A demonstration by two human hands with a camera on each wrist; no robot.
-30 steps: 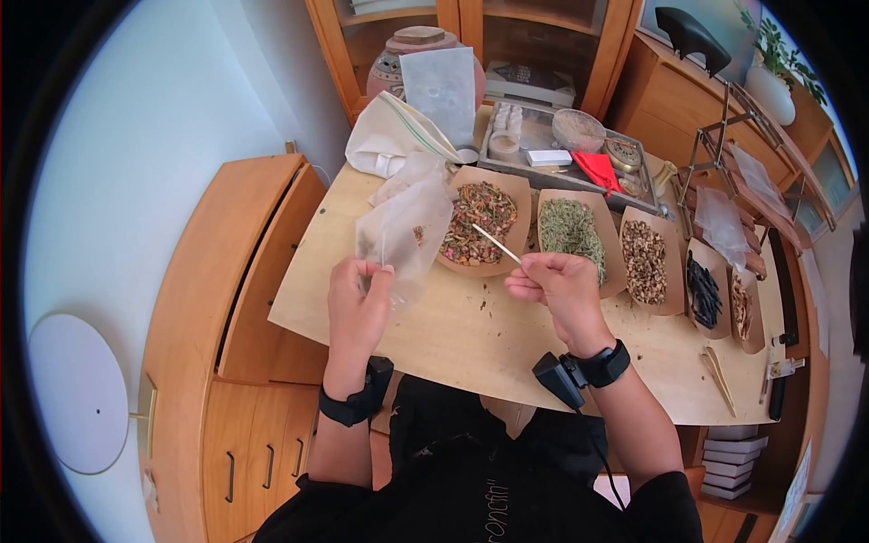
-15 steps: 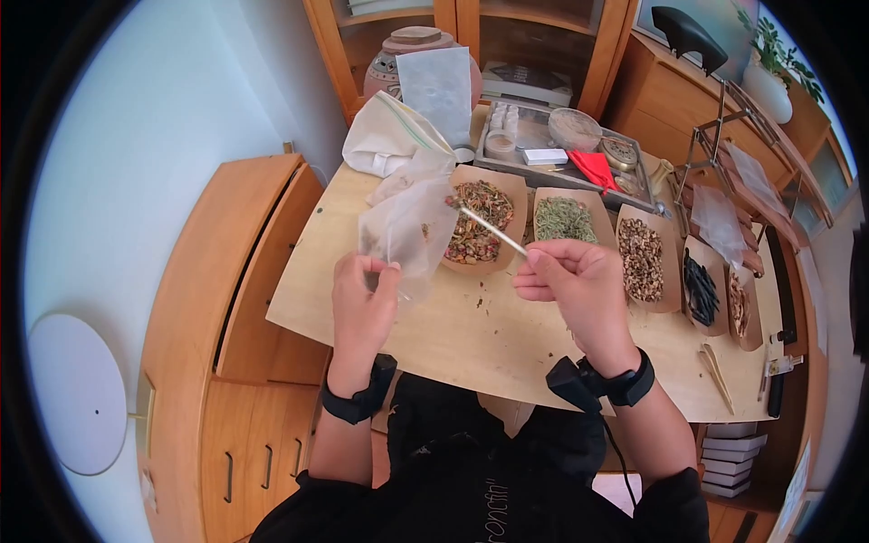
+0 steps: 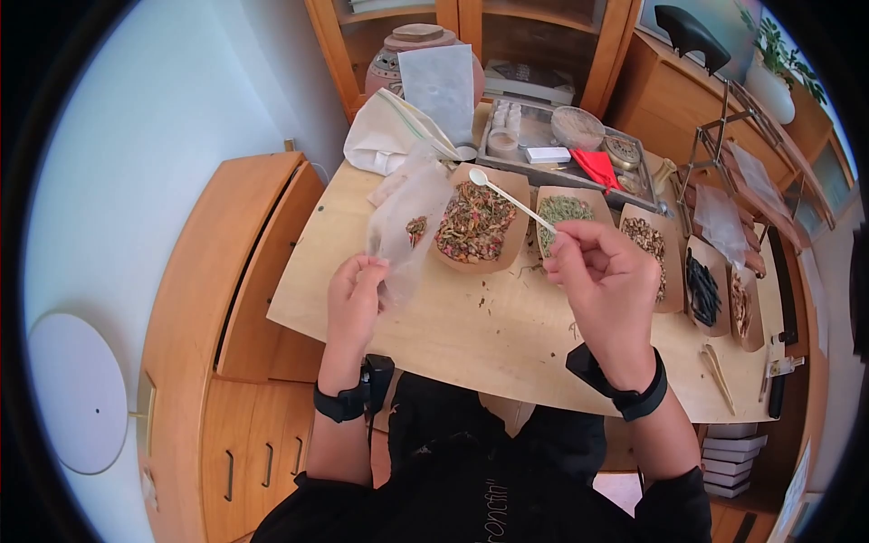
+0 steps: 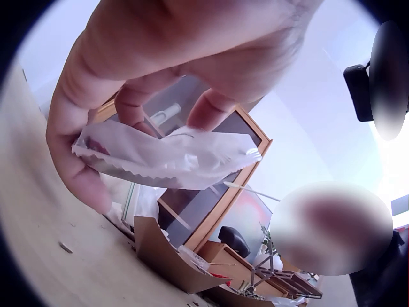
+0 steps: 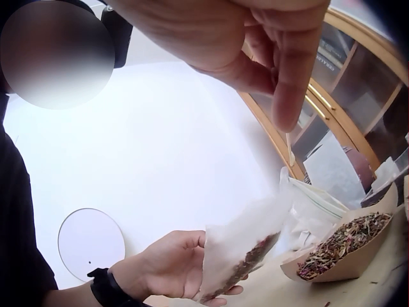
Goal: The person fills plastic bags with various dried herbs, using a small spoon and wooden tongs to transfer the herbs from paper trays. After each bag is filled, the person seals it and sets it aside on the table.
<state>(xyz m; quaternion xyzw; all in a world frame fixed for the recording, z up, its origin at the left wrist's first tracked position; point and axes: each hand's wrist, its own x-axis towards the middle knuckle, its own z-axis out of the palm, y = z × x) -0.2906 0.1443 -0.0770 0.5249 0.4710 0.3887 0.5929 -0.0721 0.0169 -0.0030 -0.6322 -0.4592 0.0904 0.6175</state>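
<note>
My left hand [image 3: 351, 299] pinches the lower edge of a translucent white pouch [image 3: 398, 226] between thumb and fingers. In the right wrist view, a layer of dark dried herbs [image 5: 252, 256] lies inside the tilted pouch. Its zigzag-cut edge faces the left wrist camera. My right hand [image 3: 614, 294] grips the end of a small pale spoon [image 3: 520, 203] between thumb and fingertips. The spoon's bowl [image 3: 478, 177] looks bare and hangs over the far rim of a brown paper tray [image 3: 466, 262]. A dried petal-and-leaf mix [image 3: 477, 226] fills that tray.
Further paper trays hold green herbs [image 3: 566, 210], brown chopped pieces [image 3: 644, 240] and black strips [image 3: 701, 290]. Tweezers [image 3: 718, 380] lie at the table's right. Behind stand a cream zip bag [image 3: 389, 136] and a grey tray [image 3: 493, 163] with jars and a red cloth [image 3: 596, 169].
The spoon went from the petal mix to the pouch with a small load, then came away bare. My right hand has moved right and up. More herbs now show in the pouch.
</note>
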